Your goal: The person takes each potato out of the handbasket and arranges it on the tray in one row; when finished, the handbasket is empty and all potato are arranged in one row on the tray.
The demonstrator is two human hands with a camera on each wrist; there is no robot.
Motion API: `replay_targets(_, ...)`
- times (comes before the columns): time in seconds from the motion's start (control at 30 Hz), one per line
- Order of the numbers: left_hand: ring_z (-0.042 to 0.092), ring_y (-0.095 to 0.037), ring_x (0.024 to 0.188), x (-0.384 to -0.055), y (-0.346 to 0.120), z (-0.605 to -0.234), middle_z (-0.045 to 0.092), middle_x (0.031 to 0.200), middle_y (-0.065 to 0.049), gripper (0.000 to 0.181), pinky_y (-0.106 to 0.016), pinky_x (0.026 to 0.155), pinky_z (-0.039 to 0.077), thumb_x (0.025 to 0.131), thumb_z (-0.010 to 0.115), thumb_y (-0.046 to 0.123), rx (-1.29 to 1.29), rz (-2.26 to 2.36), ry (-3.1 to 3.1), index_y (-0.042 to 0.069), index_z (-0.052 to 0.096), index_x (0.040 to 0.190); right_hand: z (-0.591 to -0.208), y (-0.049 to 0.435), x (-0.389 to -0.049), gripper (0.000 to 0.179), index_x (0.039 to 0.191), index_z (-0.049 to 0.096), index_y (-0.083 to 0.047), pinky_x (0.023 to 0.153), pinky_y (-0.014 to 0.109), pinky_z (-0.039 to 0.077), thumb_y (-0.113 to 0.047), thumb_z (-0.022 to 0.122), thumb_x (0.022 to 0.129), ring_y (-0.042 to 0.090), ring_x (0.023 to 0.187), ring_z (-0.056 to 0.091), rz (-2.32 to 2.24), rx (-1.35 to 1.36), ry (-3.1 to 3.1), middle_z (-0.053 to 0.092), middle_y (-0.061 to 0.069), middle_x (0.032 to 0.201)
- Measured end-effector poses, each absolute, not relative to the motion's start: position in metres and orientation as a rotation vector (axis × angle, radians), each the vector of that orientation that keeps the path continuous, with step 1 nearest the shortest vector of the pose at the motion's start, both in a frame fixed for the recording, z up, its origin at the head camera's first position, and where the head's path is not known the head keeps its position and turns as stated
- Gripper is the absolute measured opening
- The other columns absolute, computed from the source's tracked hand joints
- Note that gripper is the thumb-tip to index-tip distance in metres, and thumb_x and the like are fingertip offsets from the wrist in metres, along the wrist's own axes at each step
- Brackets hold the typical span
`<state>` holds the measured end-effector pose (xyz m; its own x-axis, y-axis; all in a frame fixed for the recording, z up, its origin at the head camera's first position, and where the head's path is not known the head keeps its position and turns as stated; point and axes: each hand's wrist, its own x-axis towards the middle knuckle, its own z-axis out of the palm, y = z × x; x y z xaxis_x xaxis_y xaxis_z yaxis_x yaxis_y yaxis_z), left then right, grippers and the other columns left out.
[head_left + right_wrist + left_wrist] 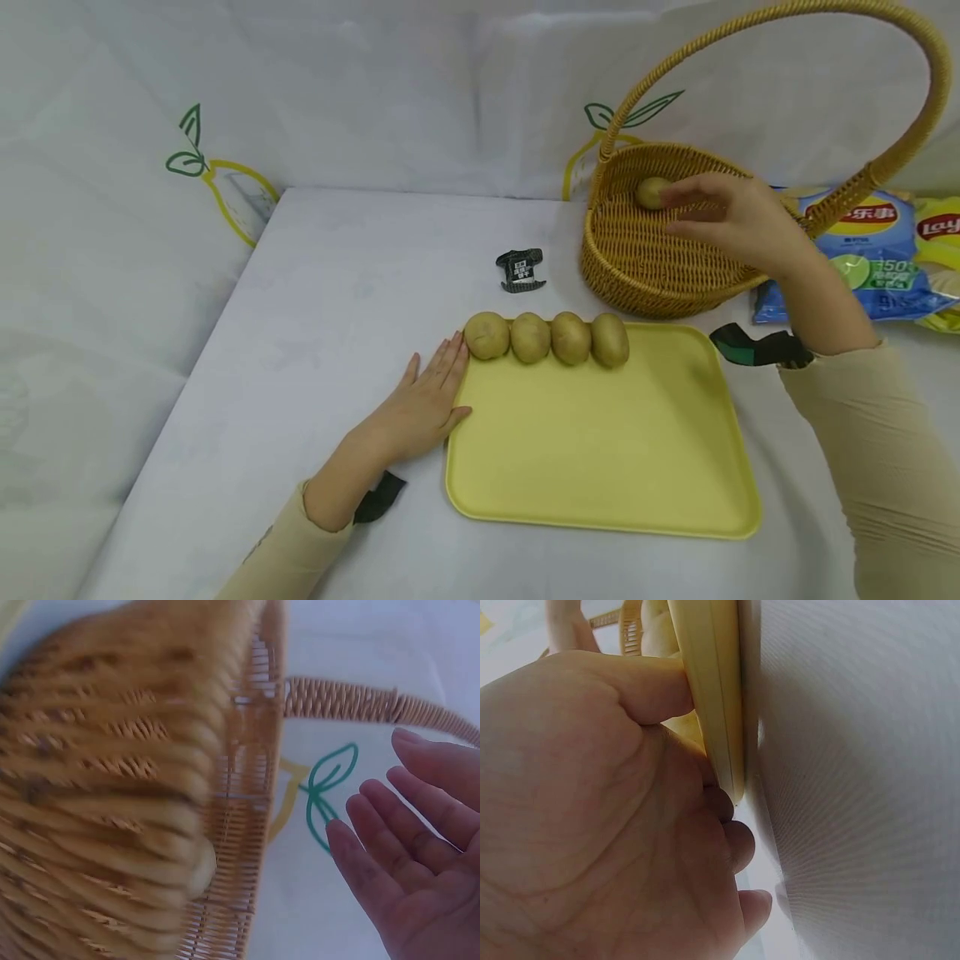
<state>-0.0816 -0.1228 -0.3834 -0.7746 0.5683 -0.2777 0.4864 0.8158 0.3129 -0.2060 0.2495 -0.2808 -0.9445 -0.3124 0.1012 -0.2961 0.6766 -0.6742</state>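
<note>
Several potatoes [529,338] sit in a row along the far left edge of a yellow tray [600,450]. My left hand [426,408] rests at the tray's left rim, fingers extended beside the leftmost potato [487,336]; the left wrist view shows the palm against the tray's side [712,690]. Over the wicker basket [637,292], my right hand [738,221] hovers with fingers apart and nothing between them. One potato [652,192] lies inside the basket, close to those fingertips in the head view. In the right wrist view the basket wall partly hides it.
Blue and yellow chip bags [862,250] lie right of the basket, whose tall handle [795,8] arches above. A small black packet [521,270] is on the white table left of the basket. A white cloth with drawn lemons hangs behind.
</note>
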Motion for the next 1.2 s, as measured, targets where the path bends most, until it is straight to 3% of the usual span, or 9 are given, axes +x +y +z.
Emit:
replay_targets(0.07,-0.004,-0.028,0.143,-0.082,-0.123,-0.384,-0.007,0.155,-0.017,0.070,-0.054,0.111,0.003,0.101,0.040,0.032,0.792,0.319,2.645,-0.004,0.003,0.149,-0.276,0.252,-0.219,0.044,0.131,0.055,-0.007,0.087,0.018,0.043,-0.022,0.064,0.091,0.003,0.106,0.056,-1.089,-0.461,2.849,0.054,0.008,0.126)
replay_targets(0.2,-0.004,-0.027,0.143,-0.081,-0.123,-0.385,-0.006,0.156,-0.017,0.071,-0.054,0.111,0.003,0.101,0.041,0.033,0.793,0.323,2.654,-0.004,0.005,0.149,-0.270,0.259,-0.245,0.049,0.134,0.053,-0.010,0.102,0.042,0.034,-0.030,0.063,0.091,0.025,0.125,0.044,-1.024,-0.381,2.861,0.055,0.003,0.129)
replay_targets(0.37,-0.003,-0.027,0.143,-0.080,-0.119,-0.387,-0.005,0.156,-0.016,0.071,-0.054,0.111,0.005,0.101,0.042,0.034,0.817,0.313,2.662,-0.004,0.007,0.149,-0.270,0.272,-0.267,0.053,0.136,0.050,-0.007,0.108,0.054,0.021,-0.032,0.061,0.092,0.035,0.132,0.032,-1.035,-0.267,2.833,0.051,0.009,0.134)
replay_targets(0.47,-0.001,-0.027,0.143,-0.080,-0.118,-0.388,-0.003,0.156,-0.017,0.071,-0.055,0.111,0.006,0.101,0.043,0.034,0.827,0.308,2.666,-0.005,0.008,0.149,-0.277,0.281,-0.279,0.054,0.136,0.050,-0.005,0.108,0.053,0.020,-0.032,0.062,0.092,0.034,0.131,0.033,-1.046,-0.222,2.824,0.055,0.000,0.127)
replay_targets(0.67,0.000,-0.028,0.143,-0.077,-0.114,-0.391,-0.001,0.156,-0.018,0.070,-0.056,0.111,0.007,0.100,0.043,0.033,0.843,0.311,2.664,-0.005,0.009,0.149,-0.301,0.297,-0.297,0.054,0.133,0.050,0.003,0.102,0.051,0.032,-0.029,0.062,0.092,0.021,0.115,0.047,-0.974,-0.191,2.845,0.060,-0.012,0.113)
replay_targets(0.8,0.000,-0.028,0.143,-0.075,-0.112,-0.392,-0.001,0.156,-0.018,0.070,-0.055,0.111,0.007,0.101,0.043,0.033,0.845,0.310,2.656,-0.005,0.009,0.149,-0.315,0.301,-0.304,0.056,0.135,0.046,0.006,0.100,0.056,0.033,-0.027,0.061,0.093,0.032,0.118,0.046,-0.951,-0.143,2.824,0.061,0.005,0.122)
replay_targets(0.93,0.000,-0.028,0.143,-0.074,-0.111,-0.392,0.000,0.156,-0.018,0.070,-0.055,0.111,0.008,0.101,0.042,0.034,0.853,0.295,2.659,-0.005,0.009,0.149,-0.321,0.302,-0.305,0.058,0.139,0.040,0.006,0.100,0.061,0.028,-0.028,0.057,0.095,0.050,0.125,0.034,-0.932,-0.113,2.795,0.042,0.030,0.137)
replay_targets(1.2,-0.002,-0.027,0.143,-0.075,-0.111,-0.391,-0.002,0.156,-0.016,0.070,-0.054,0.111,0.006,0.101,0.041,0.034,0.867,0.283,2.659,-0.004,0.008,0.149,-0.321,0.305,-0.302,0.067,0.142,0.037,0.004,0.101,0.065,0.021,-0.037,0.057,0.093,0.053,0.130,0.023,-0.865,-0.052,2.739,0.032,0.033,0.142)
